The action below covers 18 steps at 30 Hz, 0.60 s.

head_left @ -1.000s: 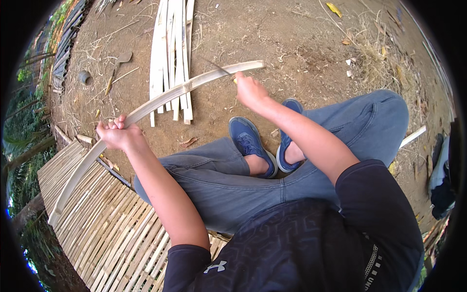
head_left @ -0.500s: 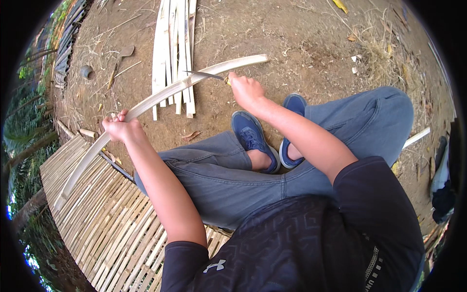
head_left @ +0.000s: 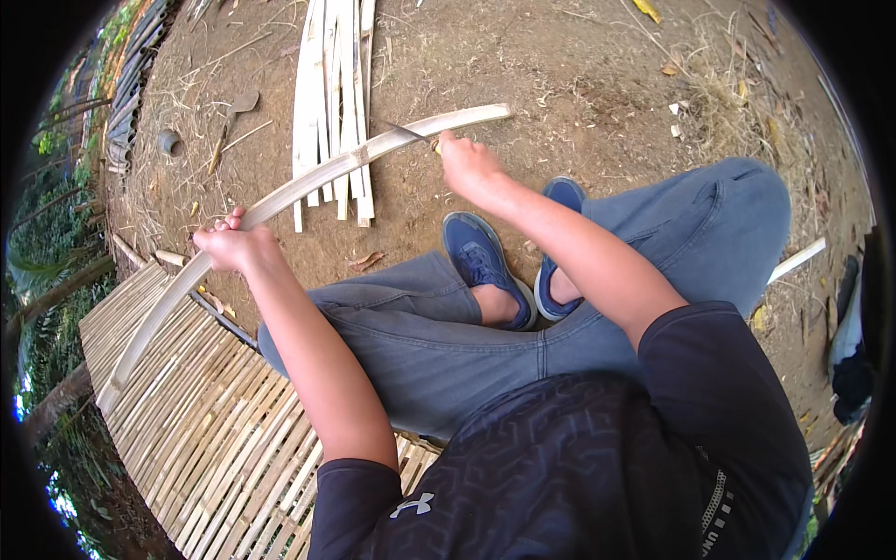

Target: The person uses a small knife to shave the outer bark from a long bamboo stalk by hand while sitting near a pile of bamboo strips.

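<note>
- One long bamboo strip (head_left: 308,187), pale, bowed, runs from over the woven bamboo mat (head_left: 205,420) at lower left up to the right, ending past the right hand.
- Left hand (head_left: 233,245) closed around the strip about mid-length, fingers wrapped over it.
- Right hand (head_left: 467,163) fisted just below the strip near its far end, gripping a knife handle; handle itself hidden in the fist.
- One knife blade (head_left: 403,132), thin and dark, pokes left from the right hand and lies against the strip.
- One bundle of cut bamboo slats (head_left: 331,93) flat on the dirt under the strip; roughly six or seven, exact count unclear, they overlap.
- Two blue sneakers (head_left: 481,261), feet crossed, below and right of the strip; grey jeans on both legs.
- One small round grey thing (head_left: 169,142) on the dirt, left of the slats; kind unclear.
- One white stick (head_left: 796,259) far right of the strip, past the knee.
</note>
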Motion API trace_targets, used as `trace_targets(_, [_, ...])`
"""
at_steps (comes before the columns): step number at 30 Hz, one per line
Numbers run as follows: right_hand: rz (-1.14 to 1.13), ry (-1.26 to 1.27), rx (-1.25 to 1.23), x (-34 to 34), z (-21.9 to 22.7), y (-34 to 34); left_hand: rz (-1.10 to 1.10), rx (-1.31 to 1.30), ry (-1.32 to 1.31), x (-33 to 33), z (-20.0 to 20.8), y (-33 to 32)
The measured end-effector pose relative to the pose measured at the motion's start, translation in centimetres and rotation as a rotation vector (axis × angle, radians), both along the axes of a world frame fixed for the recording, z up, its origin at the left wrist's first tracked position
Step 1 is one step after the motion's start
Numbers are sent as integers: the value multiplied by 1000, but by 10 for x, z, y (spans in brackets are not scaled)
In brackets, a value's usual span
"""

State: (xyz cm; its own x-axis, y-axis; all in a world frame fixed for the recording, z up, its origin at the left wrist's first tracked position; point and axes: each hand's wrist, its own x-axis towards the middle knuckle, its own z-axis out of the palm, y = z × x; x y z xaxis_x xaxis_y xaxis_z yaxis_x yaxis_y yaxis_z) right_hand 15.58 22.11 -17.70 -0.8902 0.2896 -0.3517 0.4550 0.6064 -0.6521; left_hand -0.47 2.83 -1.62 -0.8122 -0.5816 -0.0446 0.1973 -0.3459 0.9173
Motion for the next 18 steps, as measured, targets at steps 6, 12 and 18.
trace_targets(6, [108, -30, -61, 1, 27, -19, 4, 35, 23, 11, -1, -3])
trace_targets(12, [20, -59, 27, -2, 11, -6, -34, 17, 45, 17, 6, -1])
trace_targets(18, [-142, -154, 34, 9, -42, 36, -80, 6, 52, 18, 9, 1])
